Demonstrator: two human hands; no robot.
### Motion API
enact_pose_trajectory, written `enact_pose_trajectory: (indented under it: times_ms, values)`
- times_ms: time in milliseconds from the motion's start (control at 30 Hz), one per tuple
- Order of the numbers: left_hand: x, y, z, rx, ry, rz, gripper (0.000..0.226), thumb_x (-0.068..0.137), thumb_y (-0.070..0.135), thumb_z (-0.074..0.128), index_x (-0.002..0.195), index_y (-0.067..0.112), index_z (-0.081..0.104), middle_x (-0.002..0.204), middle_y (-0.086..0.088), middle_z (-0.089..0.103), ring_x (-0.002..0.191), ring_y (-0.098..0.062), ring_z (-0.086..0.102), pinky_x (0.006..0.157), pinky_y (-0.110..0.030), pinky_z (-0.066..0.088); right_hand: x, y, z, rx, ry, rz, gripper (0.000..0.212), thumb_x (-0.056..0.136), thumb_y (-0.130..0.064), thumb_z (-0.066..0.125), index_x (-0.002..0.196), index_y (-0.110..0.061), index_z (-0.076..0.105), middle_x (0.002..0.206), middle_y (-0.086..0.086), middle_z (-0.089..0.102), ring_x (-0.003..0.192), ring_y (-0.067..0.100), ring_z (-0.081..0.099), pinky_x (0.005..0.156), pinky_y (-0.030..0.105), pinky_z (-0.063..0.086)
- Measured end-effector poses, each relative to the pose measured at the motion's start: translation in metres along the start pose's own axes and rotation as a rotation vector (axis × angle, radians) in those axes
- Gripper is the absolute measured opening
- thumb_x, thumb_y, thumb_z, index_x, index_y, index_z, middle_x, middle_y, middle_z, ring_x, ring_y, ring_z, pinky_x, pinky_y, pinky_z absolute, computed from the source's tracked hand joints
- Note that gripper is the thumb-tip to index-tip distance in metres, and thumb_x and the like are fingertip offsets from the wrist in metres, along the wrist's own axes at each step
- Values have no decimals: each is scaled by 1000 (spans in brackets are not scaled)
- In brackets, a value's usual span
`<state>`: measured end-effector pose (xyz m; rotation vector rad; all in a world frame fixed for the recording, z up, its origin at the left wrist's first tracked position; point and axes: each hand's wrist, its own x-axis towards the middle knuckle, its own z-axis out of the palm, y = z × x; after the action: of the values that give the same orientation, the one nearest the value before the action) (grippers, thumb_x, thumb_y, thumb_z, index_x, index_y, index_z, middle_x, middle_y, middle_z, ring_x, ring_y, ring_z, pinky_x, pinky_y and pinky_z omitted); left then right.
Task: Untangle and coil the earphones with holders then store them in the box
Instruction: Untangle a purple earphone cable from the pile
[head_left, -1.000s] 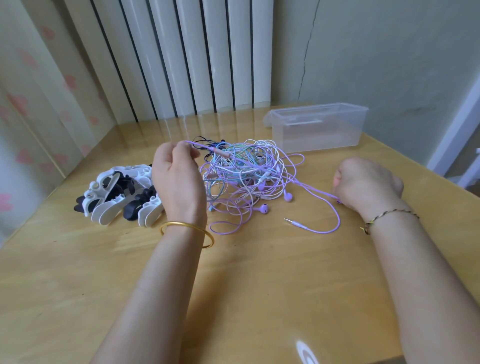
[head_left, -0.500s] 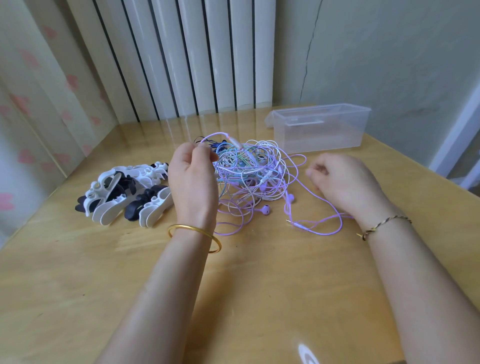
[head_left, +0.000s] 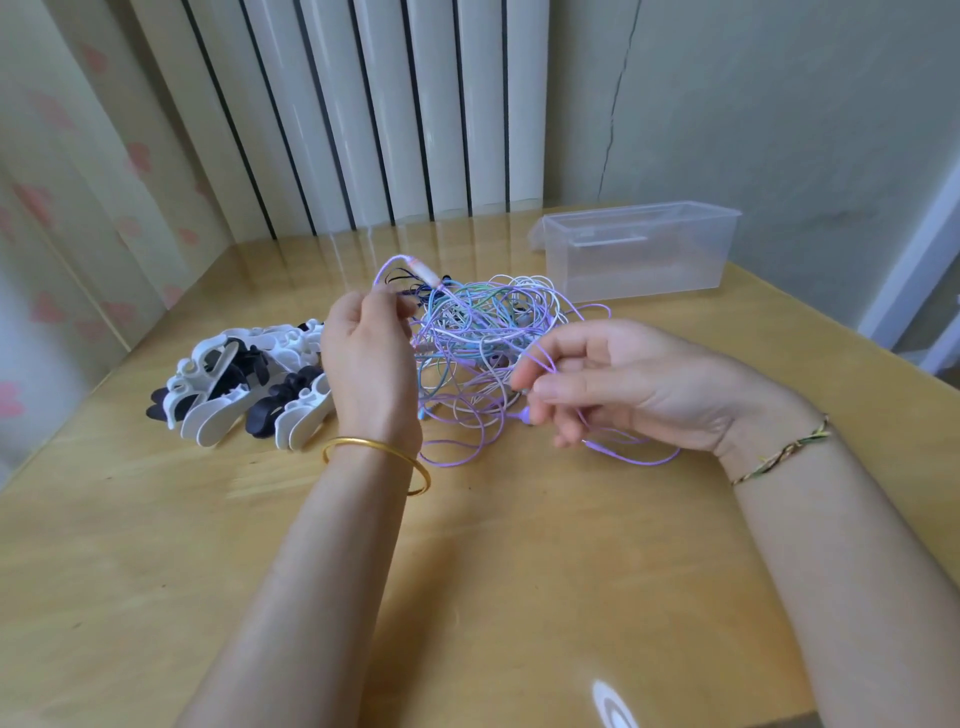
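**Earphone tangle mid-table; both hands on purple cord**

Your wooden table (head_left: 156, 571) carries 1 clear box (head_left: 644, 260), open-topped, at the far right and well apart from your fingers. 1 tangle of earphones (head_left: 467, 332) lies mid-table between your 2 hands. Its purple, white, teal and black cords are mixed, so the sets cannot be counted. 1 heap of holders (head_left: 234, 384), white and black, sits just left of the tangle; their number cannot be told.

Your left hand (head_left: 366, 364) has its fingers curled and pinches a purple cord (head_left: 388, 262) raised above the tangle. Your right hand (head_left: 634, 384) pinches a purple loop (head_left: 543, 356) at thumb and forefinger, with the other fingers loosely curled. 1 purple earbud (head_left: 524, 415) lies just below those fingertips.
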<state>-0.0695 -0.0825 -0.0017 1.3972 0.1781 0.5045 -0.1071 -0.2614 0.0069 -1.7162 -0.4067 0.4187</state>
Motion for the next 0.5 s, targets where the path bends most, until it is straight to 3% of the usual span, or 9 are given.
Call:
enact_pose_trajectory:
  times_ms: [67, 167, 367, 433, 500]
  values:
    - [3, 2, -3, -59, 34, -99, 25, 87, 11, 44, 63, 18, 48, 55, 3, 38, 46, -10, 32, 43, -20, 24, 1, 2, -3, 7, 82, -19, 10, 83, 2, 64, 90, -5, 63, 69, 7, 61, 50, 11, 46, 49, 20, 42]
    - [9, 5, -9, -149, 96, -200, 23, 86, 14, 42, 64, 20, 46, 47, 8, 36, 44, -10, 31, 44, -21, 21, 5, 4, -7, 98, 234, -20, 13, 84, 9, 55, 87, -2, 63, 62, 8, 60, 56, 19, 32, 37, 14, 28]
    - [9, 8, -12, -256, 186, -186, 24, 86, 13, 42, 63, 20, 45, 46, 9, 36, 47, -11, 30, 45, -21, 20, 11, 8, -17, 256, 473, -23, 16, 90, 8, 48, 86, 0, 61, 72, 16, 60, 42, 5, 30, 35, 12, 26]
    - [9, 9, -13, -257, 192, -179, 24, 87, 14, 41, 64, 19, 45, 47, 9, 36, 47, -11, 30, 44, -21, 20, 11, 11, -21, 201, 540, -9, 19, 92, 6, 46, 85, -3, 62, 73, 16, 62, 39, 4, 31, 34, 12, 23]
    - [9, 9, -13, -243, 166, -178, 23, 87, 13, 41, 65, 19, 46, 48, 8, 36, 46, -11, 29, 44, -20, 19, 10, 14, -23, 0, 604, 31, 21, 93, 3, 47, 85, -9, 63, 72, 11, 64, 37, 4, 31, 33, 13, 23]
